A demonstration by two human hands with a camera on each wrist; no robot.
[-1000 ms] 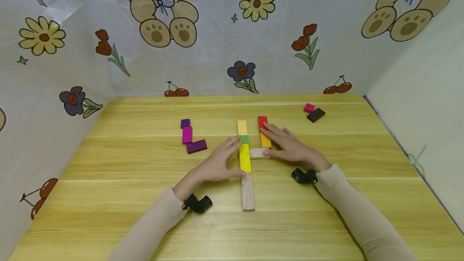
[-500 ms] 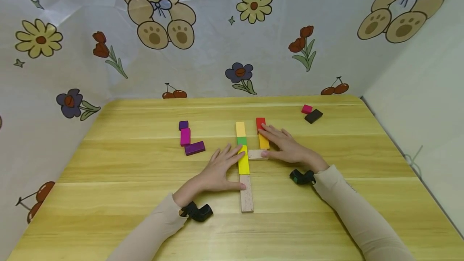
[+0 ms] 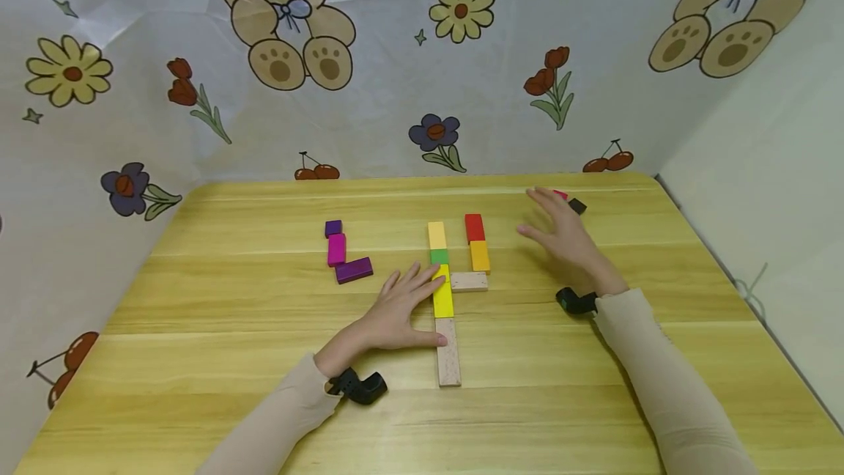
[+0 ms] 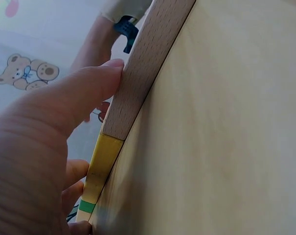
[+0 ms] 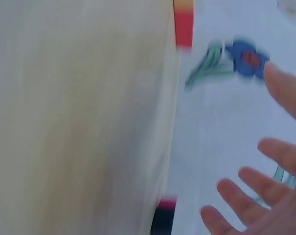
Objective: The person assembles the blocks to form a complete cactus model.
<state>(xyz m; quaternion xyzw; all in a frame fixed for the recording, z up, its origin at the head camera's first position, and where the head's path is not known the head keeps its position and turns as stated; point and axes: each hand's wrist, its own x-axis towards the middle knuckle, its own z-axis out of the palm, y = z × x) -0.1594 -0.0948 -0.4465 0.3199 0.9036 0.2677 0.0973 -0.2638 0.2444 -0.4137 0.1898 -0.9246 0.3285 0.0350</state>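
Note:
A column of blocks runs toward the person: pale yellow, green, bright yellow and a long plain wooden block. My left hand rests along it, fingers spread, fingertips on the bright yellow block, thumb on the wooden one. In the left wrist view the thumb lies against the wooden block's edge. A shorter wooden block juts right from the column, with orange and red blocks beyond it. My right hand, fingers apart and holding nothing, partly hides a pink block and a black block.
To the left lie a small dark purple block, a magenta block and a longer purple block. A patterned cloth hangs behind the wooden table; a white wall stands at right.
The right hand has left the orange and red blocks and moved right and away toward the pink and black ones. The left hand has slid slightly nearer the person along the column.

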